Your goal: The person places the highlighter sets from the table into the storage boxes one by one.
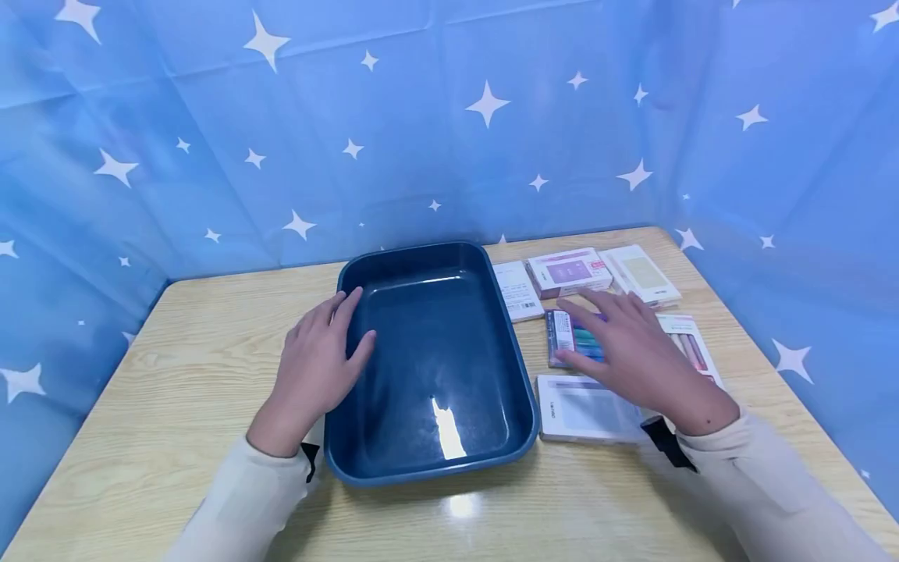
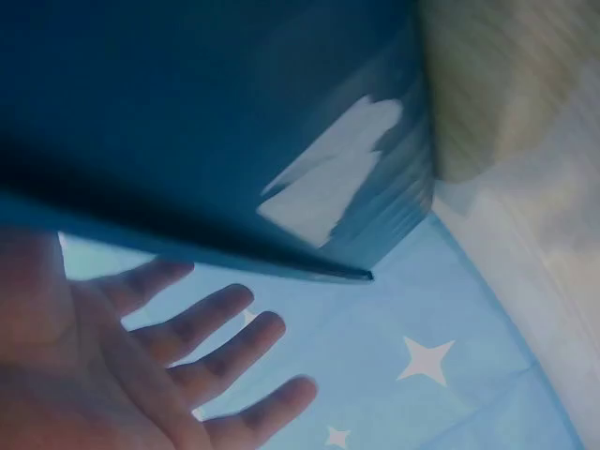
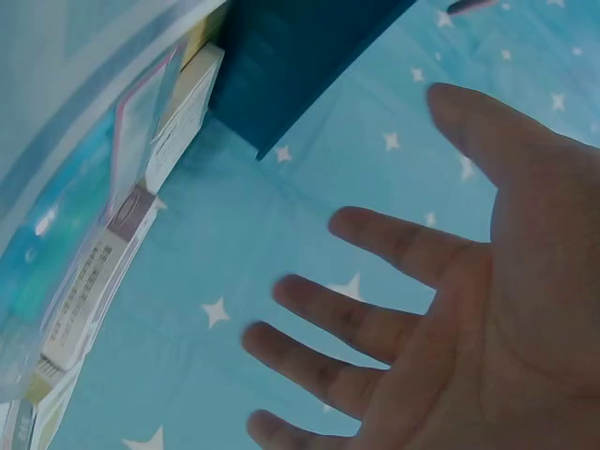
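- Table (image 1: 204, 367): pale wood grain, bare surface extending to the left of the left hand.
- Left hand (image 1: 312, 355): fingers extended and spread, thumb apart, at the left rim of the tub. Whether skin touches the rim cannot be told.
- Tub (image 1: 438, 351): dark blue, rectangular, standing on the table between the two hands, just right of the left hand. Interior bare, light reflecting off its floor.
- Slim white box (image 1: 518, 290): printed with a barcode, beyond and left of the right hand, close beside the tub.
- Purple-labelled box (image 1: 569, 272): beyond the right hand, right of the slim white box.
- Pen pack (image 1: 583, 343): blue and green contents, directly below the right hand's thumb and forefinger, partly hidden by them.
- Grey-windowed box (image 1: 586, 410): on the near side of the right hand, beside the tub.
- Right hand (image 1: 628, 351): fingers spread, thumb apart, above the packs.
- Yellow-panelled box (image 1: 641, 275): beyond the right hand's fingers.
- Pink-windowed pack (image 1: 695, 351): right of the right hand, partly covered by it.
- Curtain (image 1: 787, 195): blue, white stars, beyond both hands.
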`<act>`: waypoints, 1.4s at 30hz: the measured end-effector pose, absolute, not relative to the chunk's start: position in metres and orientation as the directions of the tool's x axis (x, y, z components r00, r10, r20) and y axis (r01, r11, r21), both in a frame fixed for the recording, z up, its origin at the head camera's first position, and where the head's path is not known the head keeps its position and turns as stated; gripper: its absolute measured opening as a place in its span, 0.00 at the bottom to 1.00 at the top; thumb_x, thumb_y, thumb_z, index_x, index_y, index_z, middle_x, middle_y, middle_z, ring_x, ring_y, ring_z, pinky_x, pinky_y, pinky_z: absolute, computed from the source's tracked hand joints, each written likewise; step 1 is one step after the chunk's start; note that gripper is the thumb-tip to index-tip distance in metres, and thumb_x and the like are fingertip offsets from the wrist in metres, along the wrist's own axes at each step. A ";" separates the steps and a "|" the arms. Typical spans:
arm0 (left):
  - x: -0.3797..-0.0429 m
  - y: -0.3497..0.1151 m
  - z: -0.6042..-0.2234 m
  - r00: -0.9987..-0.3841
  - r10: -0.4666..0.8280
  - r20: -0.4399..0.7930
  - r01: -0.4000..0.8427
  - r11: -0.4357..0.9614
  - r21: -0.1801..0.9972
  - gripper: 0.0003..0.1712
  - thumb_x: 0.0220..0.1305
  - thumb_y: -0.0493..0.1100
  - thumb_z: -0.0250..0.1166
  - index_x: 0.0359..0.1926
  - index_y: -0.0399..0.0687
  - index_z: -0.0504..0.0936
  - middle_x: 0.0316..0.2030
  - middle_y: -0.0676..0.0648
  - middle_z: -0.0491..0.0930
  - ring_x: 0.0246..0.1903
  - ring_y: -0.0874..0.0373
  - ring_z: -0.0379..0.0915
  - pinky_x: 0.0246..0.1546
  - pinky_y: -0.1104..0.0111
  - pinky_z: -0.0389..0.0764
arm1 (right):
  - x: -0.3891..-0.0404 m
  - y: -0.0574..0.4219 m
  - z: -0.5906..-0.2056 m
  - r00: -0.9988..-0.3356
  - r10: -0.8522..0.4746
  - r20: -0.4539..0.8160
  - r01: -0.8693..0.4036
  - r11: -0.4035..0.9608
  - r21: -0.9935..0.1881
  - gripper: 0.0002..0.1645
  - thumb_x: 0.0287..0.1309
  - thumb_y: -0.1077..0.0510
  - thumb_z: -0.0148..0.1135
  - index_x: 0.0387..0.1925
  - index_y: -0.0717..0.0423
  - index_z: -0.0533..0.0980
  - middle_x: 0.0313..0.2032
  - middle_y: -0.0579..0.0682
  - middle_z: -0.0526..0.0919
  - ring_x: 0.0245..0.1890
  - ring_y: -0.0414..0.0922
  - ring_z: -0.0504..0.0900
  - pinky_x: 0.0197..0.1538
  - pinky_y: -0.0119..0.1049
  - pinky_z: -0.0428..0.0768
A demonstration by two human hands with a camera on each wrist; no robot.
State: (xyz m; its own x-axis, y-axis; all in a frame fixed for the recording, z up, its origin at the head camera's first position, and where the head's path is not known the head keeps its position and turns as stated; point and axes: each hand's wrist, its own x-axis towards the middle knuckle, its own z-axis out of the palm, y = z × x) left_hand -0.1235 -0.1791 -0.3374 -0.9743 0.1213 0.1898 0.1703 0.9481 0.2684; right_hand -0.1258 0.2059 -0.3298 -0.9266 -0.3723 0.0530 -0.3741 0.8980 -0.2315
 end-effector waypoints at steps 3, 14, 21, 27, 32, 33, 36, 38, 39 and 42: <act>-0.127 -0.179 -0.341 -0.973 0.091 0.213 0.148 0.951 0.271 0.37 0.72 0.55 0.57 0.76 0.47 0.60 0.72 0.34 0.63 0.71 0.35 0.59 0.67 0.33 0.56 | -0.122 0.201 -0.332 -0.903 -0.424 0.071 -0.429 0.879 -0.208 0.40 0.61 0.38 0.65 0.71 0.48 0.69 0.67 0.62 0.70 0.68 0.64 0.66 0.70 0.69 0.55; -0.130 -0.184 -0.358 -0.997 0.018 0.073 0.041 0.946 0.321 0.41 0.74 0.55 0.54 0.78 0.42 0.53 0.72 0.30 0.60 0.67 0.31 0.63 0.60 0.35 0.69 | -0.114 0.198 -0.348 -0.838 -0.544 -0.056 -0.522 0.826 -0.212 0.41 0.53 0.34 0.70 0.63 0.50 0.76 0.56 0.56 0.80 0.56 0.55 0.79 0.59 0.59 0.76; -0.135 -0.185 -0.364 -0.999 0.017 0.041 0.029 0.944 0.329 0.45 0.74 0.56 0.52 0.79 0.40 0.45 0.70 0.29 0.63 0.65 0.31 0.67 0.59 0.36 0.71 | -0.111 0.198 -0.349 -0.840 -0.528 -0.124 -0.494 0.839 -0.228 0.48 0.43 0.31 0.75 0.65 0.46 0.75 0.56 0.55 0.79 0.53 0.54 0.79 0.56 0.57 0.79; -0.137 -0.192 -0.362 -1.000 -0.016 0.008 -0.013 0.950 0.311 0.46 0.74 0.57 0.51 0.79 0.38 0.43 0.52 0.30 0.80 0.39 0.39 0.83 0.34 0.51 0.83 | -0.113 0.194 -0.352 -0.823 -0.552 -0.136 -0.518 0.826 -0.220 0.51 0.37 0.32 0.79 0.64 0.44 0.75 0.53 0.53 0.79 0.47 0.49 0.80 0.50 0.53 0.82; -0.138 -0.193 -0.358 -0.999 -0.044 -0.027 -0.050 0.959 0.279 0.43 0.75 0.58 0.50 0.79 0.39 0.47 0.20 0.44 0.75 0.18 0.53 0.73 0.16 0.65 0.68 | -0.111 0.193 -0.350 -0.831 -0.533 -0.162 -0.499 0.841 -0.206 0.51 0.35 0.34 0.81 0.63 0.46 0.76 0.51 0.53 0.78 0.40 0.45 0.77 0.39 0.43 0.80; -0.139 -0.193 -0.358 -0.998 -0.046 -0.033 -0.053 0.959 0.277 0.43 0.75 0.58 0.49 0.79 0.39 0.48 0.18 0.45 0.74 0.17 0.53 0.72 0.15 0.65 0.68 | -0.111 0.193 -0.350 -0.832 -0.529 -0.166 -0.496 0.844 -0.203 0.51 0.34 0.35 0.82 0.63 0.46 0.76 0.51 0.53 0.78 0.39 0.44 0.77 0.37 0.42 0.79; -0.139 -0.194 -0.358 -0.998 -0.044 -0.052 -0.057 0.961 0.272 0.42 0.75 0.58 0.49 0.79 0.40 0.50 0.16 0.45 0.72 0.15 0.53 0.70 0.15 0.65 0.67 | -0.110 0.194 -0.350 -0.832 -0.528 -0.170 -0.495 0.846 -0.198 0.51 0.32 0.37 0.83 0.62 0.46 0.77 0.49 0.52 0.78 0.37 0.43 0.76 0.34 0.40 0.77; -0.138 -0.194 -0.358 -0.997 -0.043 -0.064 -0.059 0.962 0.268 0.42 0.75 0.58 0.48 0.79 0.40 0.50 0.15 0.45 0.72 0.15 0.53 0.70 0.15 0.64 0.67 | -0.110 0.195 -0.351 -0.830 -0.531 -0.169 -0.500 0.843 -0.196 0.51 0.31 0.38 0.84 0.61 0.45 0.77 0.48 0.52 0.78 0.36 0.43 0.75 0.33 0.39 0.76; -0.138 -0.194 -0.358 -0.997 -0.043 -0.068 -0.060 0.963 0.264 0.42 0.75 0.58 0.48 0.79 0.40 0.49 0.15 0.45 0.71 0.14 0.53 0.70 0.15 0.64 0.66 | -0.109 0.195 -0.352 -0.828 -0.534 -0.168 -0.503 0.842 -0.195 0.51 0.30 0.39 0.85 0.61 0.45 0.77 0.47 0.52 0.78 0.36 0.43 0.75 0.33 0.40 0.76; -0.138 -0.193 -0.358 -0.997 -0.042 -0.066 -0.058 0.967 0.248 0.42 0.75 0.58 0.48 0.79 0.41 0.50 0.14 0.45 0.71 0.14 0.53 0.69 0.15 0.64 0.66 | -0.108 0.197 -0.353 -0.828 -0.536 -0.164 -0.507 0.841 -0.190 0.52 0.30 0.40 0.85 0.62 0.45 0.76 0.48 0.53 0.79 0.38 0.45 0.77 0.35 0.43 0.78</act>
